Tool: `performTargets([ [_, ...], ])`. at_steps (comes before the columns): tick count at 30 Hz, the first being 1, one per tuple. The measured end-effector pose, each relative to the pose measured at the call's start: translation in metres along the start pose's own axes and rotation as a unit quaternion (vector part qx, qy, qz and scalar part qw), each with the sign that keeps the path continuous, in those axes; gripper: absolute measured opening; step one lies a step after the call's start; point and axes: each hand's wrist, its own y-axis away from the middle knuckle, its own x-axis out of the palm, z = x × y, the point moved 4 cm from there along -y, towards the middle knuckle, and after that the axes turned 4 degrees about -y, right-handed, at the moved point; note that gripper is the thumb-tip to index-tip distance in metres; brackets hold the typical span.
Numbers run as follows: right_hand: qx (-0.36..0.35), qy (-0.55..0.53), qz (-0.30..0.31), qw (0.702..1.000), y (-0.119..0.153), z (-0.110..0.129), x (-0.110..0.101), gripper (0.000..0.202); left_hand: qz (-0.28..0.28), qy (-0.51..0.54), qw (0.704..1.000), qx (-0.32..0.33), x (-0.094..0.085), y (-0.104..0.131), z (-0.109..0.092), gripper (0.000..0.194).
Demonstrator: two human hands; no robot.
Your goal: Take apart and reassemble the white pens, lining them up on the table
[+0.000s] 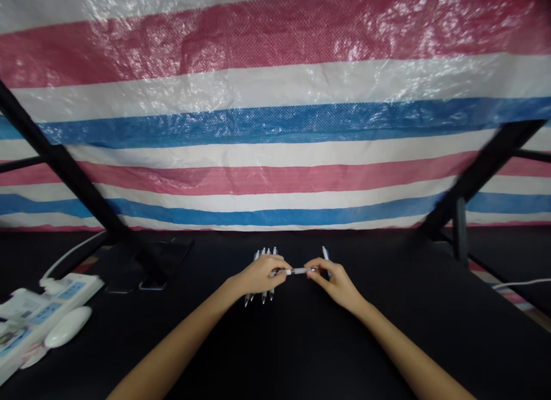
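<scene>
A white pen [299, 271] lies level between my two hands, a little above the black table. My left hand [263, 274] pinches one end of it, and my right hand [333, 280] grips the other end, where a shiny tip shows at the fingers. Beneath and behind my left hand several white pens [264, 297] lie side by side, their middles covered by the hand. Another white pen [325, 253] rests partly hidden behind my right hand.
At the left stands a white power strip [80, 287] with plugs and a cable, and a white computer mouse [69, 326] beside it. Black metal legs [86, 187] rise on both sides. A striped plastic sheet [267, 179] hangs behind the black table [275, 354].
</scene>
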Motion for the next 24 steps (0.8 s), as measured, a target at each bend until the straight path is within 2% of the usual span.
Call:
performTargets([
  [4,-0.001,-0.01,-0.001,1.0,0.001,0.0,0.001,0.027,0.002,0.043,0.999,-0.005,-0.003,0.0,0.002,0.027],
  [10,0.006,0.002,-0.007,1.0,0.0,-0.001,0.0,0.029,-0.049,0.145,0.985,-0.082,-0.006,-0.001,0.014,0.019],
  [19,0.004,0.06,-0.01,0.998,0.001,0.0,0.0,0.043,-0.079,0.114,0.987,-0.082,-0.007,-0.001,0.011,0.016],
  [21,0.008,0.069,-0.025,0.997,0.001,-0.001,-0.001,0.045,-0.068,0.123,0.985,-0.105,-0.006,-0.001,0.013,0.022],
  [24,0.015,0.079,-0.058,0.995,0.0,-0.004,-0.005,0.043,-0.011,0.185,0.97,-0.159,-0.003,0.001,0.022,0.033],
])
